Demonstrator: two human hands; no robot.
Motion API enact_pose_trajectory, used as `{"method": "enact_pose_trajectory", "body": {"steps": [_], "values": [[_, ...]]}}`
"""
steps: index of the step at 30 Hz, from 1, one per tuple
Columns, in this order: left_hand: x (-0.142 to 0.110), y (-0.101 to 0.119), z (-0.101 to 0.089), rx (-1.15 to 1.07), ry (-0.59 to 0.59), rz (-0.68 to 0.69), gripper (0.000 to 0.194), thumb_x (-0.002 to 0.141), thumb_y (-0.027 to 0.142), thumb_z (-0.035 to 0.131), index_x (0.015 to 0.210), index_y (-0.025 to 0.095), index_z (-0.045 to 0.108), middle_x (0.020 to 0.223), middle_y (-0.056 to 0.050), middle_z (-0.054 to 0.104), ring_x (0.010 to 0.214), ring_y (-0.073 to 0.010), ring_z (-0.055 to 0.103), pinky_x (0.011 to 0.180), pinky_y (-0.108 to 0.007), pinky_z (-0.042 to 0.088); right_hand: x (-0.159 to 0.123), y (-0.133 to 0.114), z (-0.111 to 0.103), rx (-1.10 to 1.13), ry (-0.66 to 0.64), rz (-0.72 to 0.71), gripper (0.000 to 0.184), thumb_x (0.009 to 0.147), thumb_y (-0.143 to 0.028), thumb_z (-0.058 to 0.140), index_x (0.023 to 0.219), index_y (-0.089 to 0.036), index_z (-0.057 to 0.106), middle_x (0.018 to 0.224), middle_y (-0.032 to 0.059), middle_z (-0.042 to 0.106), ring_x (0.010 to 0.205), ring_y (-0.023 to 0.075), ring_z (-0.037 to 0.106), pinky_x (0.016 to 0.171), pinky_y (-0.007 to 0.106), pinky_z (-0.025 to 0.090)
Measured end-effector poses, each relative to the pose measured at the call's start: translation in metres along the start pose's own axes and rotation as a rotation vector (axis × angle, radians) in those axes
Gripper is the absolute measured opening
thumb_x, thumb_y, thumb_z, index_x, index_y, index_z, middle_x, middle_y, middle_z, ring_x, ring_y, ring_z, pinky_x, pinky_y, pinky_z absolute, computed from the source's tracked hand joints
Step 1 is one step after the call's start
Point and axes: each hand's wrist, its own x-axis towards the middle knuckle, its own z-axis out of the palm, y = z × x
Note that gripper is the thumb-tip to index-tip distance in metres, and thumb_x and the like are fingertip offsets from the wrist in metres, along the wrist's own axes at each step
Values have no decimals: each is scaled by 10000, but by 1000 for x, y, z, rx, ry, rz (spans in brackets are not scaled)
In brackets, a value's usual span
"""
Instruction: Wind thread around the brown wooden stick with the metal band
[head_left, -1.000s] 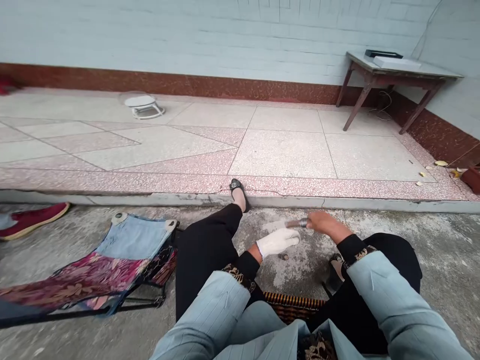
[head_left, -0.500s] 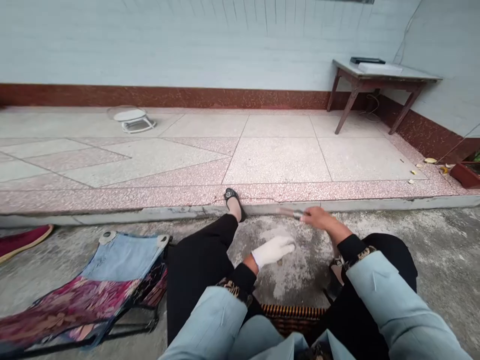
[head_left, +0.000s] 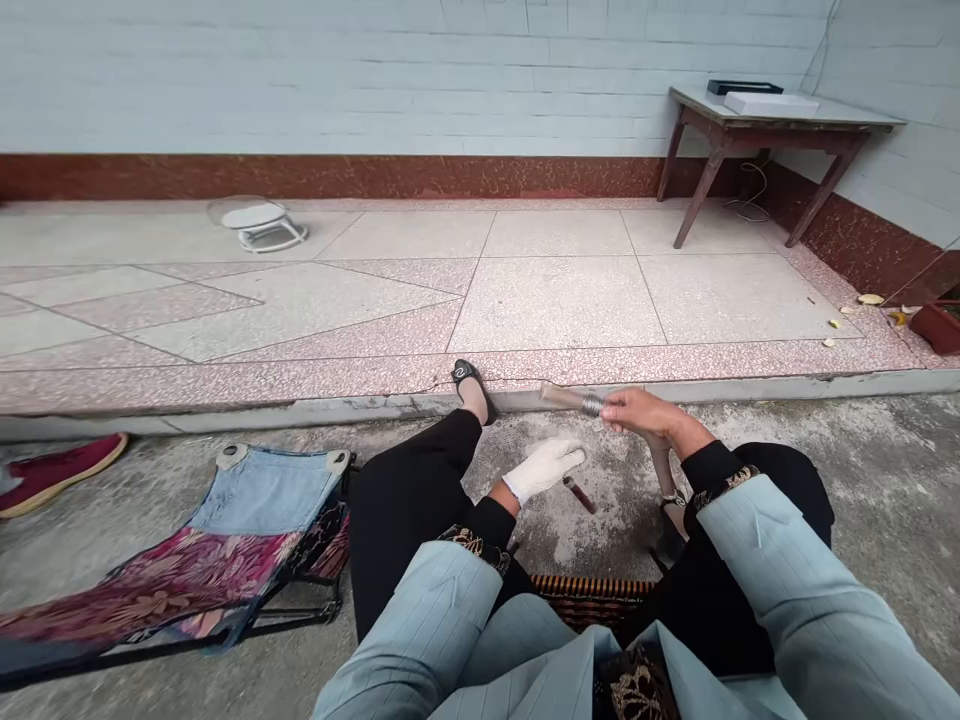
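While the right hand (head_left: pixel 637 411) grips one end, wire-coiled rod (head_left: pixel 564 397), pointing leftward.

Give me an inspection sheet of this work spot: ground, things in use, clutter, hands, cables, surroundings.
Surface: rough concrete ground, with pale patches.
Things in use: a stick-like tool with a metal coil around it; a short dark rod, lying or standing unclear.
Clutter: folding chair and maroon shoe off to the left.
Hands: bare right hand grips the tool; left hand, white-gloved, is close beside the rod, contact unclear.
Cables: thin cable looped under the table.
Surroundings: raised tiled floor, white stool, pale wall.
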Motion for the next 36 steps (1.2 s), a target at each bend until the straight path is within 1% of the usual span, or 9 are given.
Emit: {"method": "enact_pose_trajectory", "body": {"steps": [3,9,16,22,24,27,31,33,36], "values": [[-2,8,7,77,-92,93,329,942,410,399,807,158,562,735,-14,557,693,-139,493,660,-242,346,6,4,0,-228,233,90,227,878,-353,565,794,-146,610,701,20,592,615,121,546,587,247,413],[-2,16,4,195,-104,117,333,945,399,407,920,155,632,796,-19,610,740,-149,526,709,-244,359,5,8,2,-819,199,235,240,885,-363,583,914,-138,662,915,141,646,798,235,601,645,307,378],[-3,25,-14,281,17,131,307,935,334,419,928,150,665,819,-18,638,755,-145,552,713,-238,380,-5,-2,18,-958,-219,287,177,811,-303,681,748,-137,685,747,112,643,647,199,574,606,319,361],[5,15,-6,130,33,142,288,922,322,438,989,144,656,928,-40,661,851,-165,579,796,-258,414,-16,-10,20,-459,-619,108,204,780,-367,663,749,-166,686,591,-14,590,550,116,519,574,255,370],[7,11,-1,46,39,104,279,924,310,430,985,137,640,912,-53,655,840,-171,575,788,-272,423,-18,-12,11,-311,-535,-1,255,778,-412,657,824,-162,683,646,-21,601,582,113,531,580,244,383],[7,11,7,-47,-4,49,332,942,388,424,936,131,635,785,-59,636,729,-166,556,712,-277,425,-16,-11,-2,-225,-207,-42,324,830,-461,593,899,-151,657,690,-6,600,605,118,532,592,251,395],[1,17,12,-53,-88,100,395,918,487,465,869,139,644,724,-43,614,676,-151,528,668,-260,408,-6,-5,-4,-557,157,136,273,875,-402,558,879,-145,652,754,69,630,676,169,559,612,287,385],[-1,18,10,-47,-125,121,406,911,499,465,860,139,643,752,-41,619,697,-153,525,675,-255,402,-2,-2,4,-760,139,250,208,851,-345,609,875,-147,668,822,108,651,721,198,578,626,304,384],[-1,14,3,-12,-118,143,377,904,471,464,883,141,646,843,-46,638,767,-166,535,720,-258,397,-4,0,18,-839,-179,329,153,808,-301,660,754,-159,679,754,95,648,657,186,571,613,307,380]]}}
